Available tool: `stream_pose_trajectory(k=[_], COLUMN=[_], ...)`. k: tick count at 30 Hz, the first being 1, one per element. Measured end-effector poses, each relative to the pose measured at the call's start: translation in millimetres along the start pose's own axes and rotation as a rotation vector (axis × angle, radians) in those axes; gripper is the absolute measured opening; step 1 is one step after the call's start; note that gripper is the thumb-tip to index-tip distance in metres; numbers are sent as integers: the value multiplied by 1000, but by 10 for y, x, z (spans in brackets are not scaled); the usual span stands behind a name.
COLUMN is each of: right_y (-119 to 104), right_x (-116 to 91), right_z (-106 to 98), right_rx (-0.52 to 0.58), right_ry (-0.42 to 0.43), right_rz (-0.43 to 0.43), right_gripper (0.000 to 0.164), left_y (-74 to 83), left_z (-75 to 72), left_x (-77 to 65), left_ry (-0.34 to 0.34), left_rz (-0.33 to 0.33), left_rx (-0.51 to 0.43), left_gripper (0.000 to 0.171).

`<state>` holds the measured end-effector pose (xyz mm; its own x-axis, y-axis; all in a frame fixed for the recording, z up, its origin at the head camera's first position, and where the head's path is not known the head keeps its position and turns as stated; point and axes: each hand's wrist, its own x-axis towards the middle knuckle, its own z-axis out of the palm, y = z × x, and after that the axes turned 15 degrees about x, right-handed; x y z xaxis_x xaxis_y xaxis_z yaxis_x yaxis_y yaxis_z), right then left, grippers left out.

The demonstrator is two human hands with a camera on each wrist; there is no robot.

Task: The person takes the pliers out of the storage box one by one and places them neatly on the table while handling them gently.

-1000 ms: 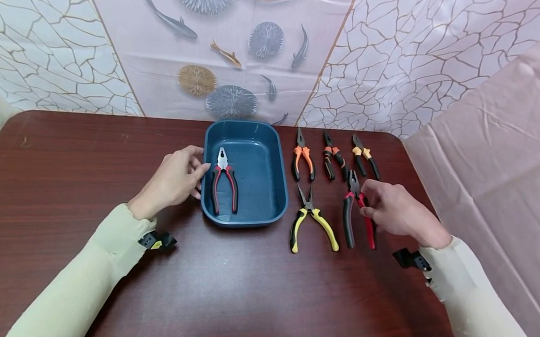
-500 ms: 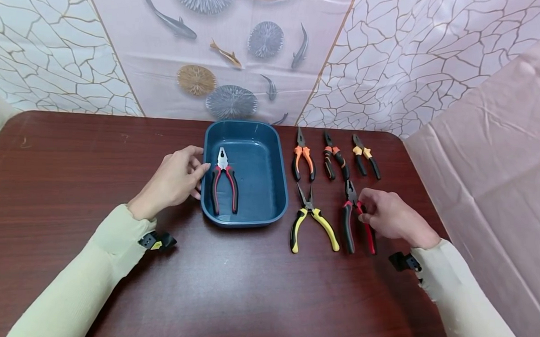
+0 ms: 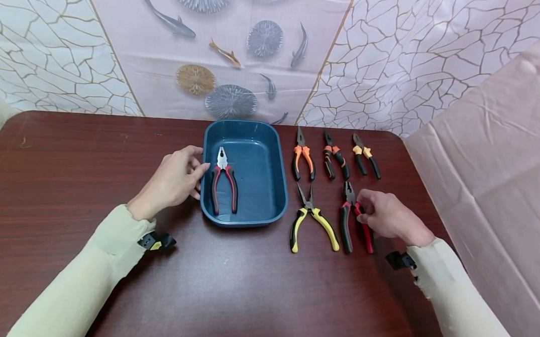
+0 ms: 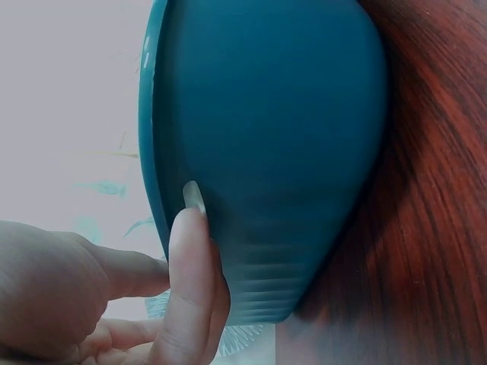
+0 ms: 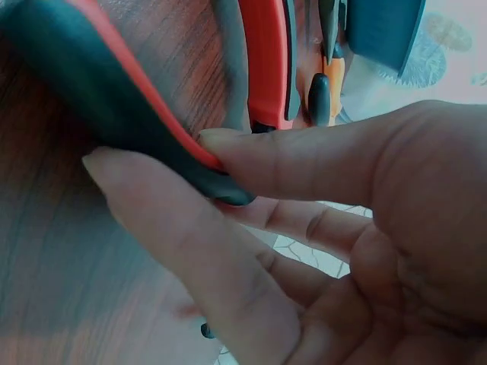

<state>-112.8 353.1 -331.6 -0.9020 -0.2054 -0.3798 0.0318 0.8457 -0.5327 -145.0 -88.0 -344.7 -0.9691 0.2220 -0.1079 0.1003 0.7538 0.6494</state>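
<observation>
In the head view my left hand (image 3: 174,179) holds the left rim of a blue plastic box (image 3: 261,218), thumb at the rim and fingers against the outer wall (image 4: 281,114). Inside the box lie combination pliers (image 3: 225,171) with red and black handles. To the right, my right hand (image 3: 387,216) pinches the right handle of a second pair of red and black pliers (image 3: 347,217), jaws pointing away from me. Thumb and index finger grip that handle (image 5: 114,84) in the right wrist view. Yellow-handled long-nose pliers (image 3: 298,225) lie spread just left of them.
Along the table's far edge lie orange pliers (image 3: 297,157), black and orange pliers (image 3: 341,160) and pale yellow and black pliers (image 3: 367,153). The brown table (image 3: 228,287) meets a patterned cloth (image 3: 165,83) behind and a pink cloth (image 3: 492,148) on the right.
My right hand has drawn the red and black pliers toward me, then slightly left, away from the back row. The left hand and the box have stayed put.
</observation>
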Motion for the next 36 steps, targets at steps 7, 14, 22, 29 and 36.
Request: stream_pose_trajectory(k=[7,14,22,29,36], right_y=[-4,-7,-4,7,-1], right_x=[42,41,51,48,38], right_z=[12,12,21,5,-34], right_rx=[9,9,54,80,80], right_ry=[4,5,-11,-41,-48], right_rz=[9,56,65,111,126], right_gripper=[13,15,14,20,27], left_y=[2,12,-9,-12,-4], left_z=[1,-1,-1,-6,-27], left_x=[6,16,15,16,11], left_ry=[-4,-13,-7,-10,-25], left_rz=[-3,-1,-8,2,8], left_rx=[5,10,17,22,32], left_gripper=[49,51,48,48,50])
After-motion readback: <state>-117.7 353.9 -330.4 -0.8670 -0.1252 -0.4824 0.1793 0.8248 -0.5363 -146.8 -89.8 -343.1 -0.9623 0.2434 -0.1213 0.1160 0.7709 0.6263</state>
